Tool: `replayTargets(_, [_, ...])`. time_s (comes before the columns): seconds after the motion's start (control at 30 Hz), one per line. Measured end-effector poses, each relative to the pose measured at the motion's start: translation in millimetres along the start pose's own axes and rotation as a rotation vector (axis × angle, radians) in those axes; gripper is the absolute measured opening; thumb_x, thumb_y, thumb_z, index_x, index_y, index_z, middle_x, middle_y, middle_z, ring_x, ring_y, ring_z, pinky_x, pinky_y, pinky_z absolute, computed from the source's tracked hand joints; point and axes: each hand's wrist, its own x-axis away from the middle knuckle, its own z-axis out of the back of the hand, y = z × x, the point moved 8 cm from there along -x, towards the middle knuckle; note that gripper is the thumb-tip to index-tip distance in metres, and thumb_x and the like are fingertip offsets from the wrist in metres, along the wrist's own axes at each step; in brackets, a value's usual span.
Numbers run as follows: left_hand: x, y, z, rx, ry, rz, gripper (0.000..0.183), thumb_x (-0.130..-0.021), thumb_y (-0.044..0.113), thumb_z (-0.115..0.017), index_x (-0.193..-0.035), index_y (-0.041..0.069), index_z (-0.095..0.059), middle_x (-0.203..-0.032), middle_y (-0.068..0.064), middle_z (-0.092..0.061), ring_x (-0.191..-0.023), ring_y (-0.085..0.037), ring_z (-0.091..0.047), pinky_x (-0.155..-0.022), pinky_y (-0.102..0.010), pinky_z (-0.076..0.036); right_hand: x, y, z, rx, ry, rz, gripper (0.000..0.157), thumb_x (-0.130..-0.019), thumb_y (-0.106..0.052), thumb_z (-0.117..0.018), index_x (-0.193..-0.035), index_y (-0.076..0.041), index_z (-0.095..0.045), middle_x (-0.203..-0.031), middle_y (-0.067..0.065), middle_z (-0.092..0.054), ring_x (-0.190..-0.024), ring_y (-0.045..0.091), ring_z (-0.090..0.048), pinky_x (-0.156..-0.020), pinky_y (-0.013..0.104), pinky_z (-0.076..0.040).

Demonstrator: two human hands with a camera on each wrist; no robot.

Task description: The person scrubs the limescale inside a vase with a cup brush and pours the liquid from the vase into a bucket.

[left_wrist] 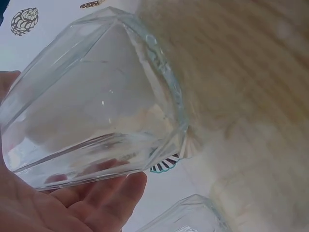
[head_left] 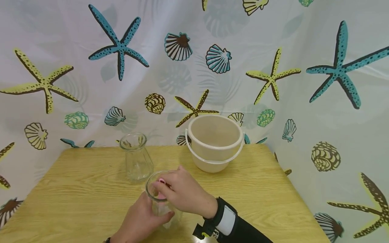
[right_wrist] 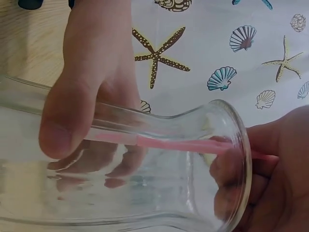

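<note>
My left hand (head_left: pixel 138 216) grips a clear faceted glass vase (left_wrist: pixel 96 106) around its side, with the thumb in front and the fingers behind. The vase's wide round mouth faces up in the head view. At that mouth my right hand (head_left: pixel 188 195) has its fingers curled on the end of a slim pink stick-like handle (right_wrist: pixel 169 144). The handle runs down inside the vase, as seen through the glass in the right wrist view. Its far end is hidden behind the left thumb. Some fingers of the right hand dip inside the rim.
A second clear glass vase (head_left: pixel 138 165) stands upright just behind the held one, to the left. Farther back on the right is a cream bucket (head_left: pixel 209 157) with its bail handle lowered in front. A patterned curtain (head_left: pixel 194 77) hangs around the wooden table (head_left: pixel 79 199).
</note>
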Motion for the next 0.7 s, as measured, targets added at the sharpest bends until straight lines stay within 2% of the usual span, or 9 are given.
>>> replayTargets(0.07, [-1.0,0.7,1.0,-0.025,-0.007,0.002,0.079,-0.064,0.065,-0.074,-0.131,0.042,-0.039,-0.120,0.015,-0.052,-0.100,-0.003,-0.050,-0.078,-0.041,-0.050,1.4,1.3,1.2,-0.018,0.009,0.000,0.029,-0.099,-0.025,-0.052,-0.070,-0.022,-0.059,-0.063,-0.018,-0.057,-0.062,-0.013,-0.044,-0.075,0.039,-0.038])
replayTargets(0.2, [-3.6,2.2,2.0,-0.060,-0.017,0.017,0.078,-0.063,0.066,-0.075,-0.128,0.037,-0.043,-0.115,0.013,-0.055,-0.096,-0.003,-0.051,-0.076,-0.039,-0.050,4.2,4.8,3.8,-0.080,0.038,-0.002,0.026,-0.098,-0.022,-0.054,-0.075,-0.018,-0.065,-0.066,-0.016,-0.060,-0.063,-0.012,-0.046,-0.067,0.030,-0.034])
replayTargets(0.37, [-7.3,6.1,4.3,-0.089,-0.030,0.014,0.073,-0.062,0.063,-0.078,-0.124,0.042,-0.045,-0.111,0.016,-0.057,-0.092,0.000,-0.052,-0.072,-0.037,-0.051,8.7,11.6,7.3,-0.167,0.078,-0.021,0.024,-0.098,-0.019,-0.054,-0.079,-0.016,-0.069,-0.065,-0.015,-0.060,-0.062,-0.008,-0.048,-0.067,0.028,-0.035])
replayTargets(0.43, [-8.8,9.8,6.6,-0.125,-0.018,-0.023,0.073,-0.061,0.063,-0.077,-0.124,0.041,-0.046,-0.108,0.015,-0.057,-0.088,0.000,-0.053,-0.067,-0.035,-0.051,11.5,15.3,8.0,-0.186,0.090,-0.034,0.024,-0.098,-0.019,-0.054,-0.080,-0.016,-0.069,-0.066,-0.014,-0.060,-0.061,-0.006,-0.048,-0.067,0.029,-0.035])
replayTargets(0.57, [-11.0,18.9,12.2,-0.227,0.028,-0.130,0.075,-0.062,0.064,-0.076,-0.124,0.031,-0.049,-0.099,0.014,-0.057,-0.080,-0.001,-0.053,-0.058,-0.031,-0.049,19.9,23.3,8.5,-0.202,0.111,-0.068,0.026,-0.100,-0.021,-0.050,-0.084,-0.014,-0.069,-0.071,-0.010,-0.062,-0.066,-0.003,-0.050,-0.069,0.030,-0.036])
replayTargets(0.7, [-13.6,26.8,14.9,-0.302,0.061,-0.202,0.079,-0.060,0.066,-0.075,-0.123,0.025,-0.049,-0.096,0.012,-0.057,-0.078,-0.003,-0.052,-0.054,-0.030,-0.048,28.8,28.7,12.4,-0.214,0.141,-0.083,0.027,-0.101,-0.020,-0.048,-0.086,-0.012,-0.069,-0.070,-0.004,-0.061,-0.070,0.000,-0.051,-0.072,0.031,-0.039])
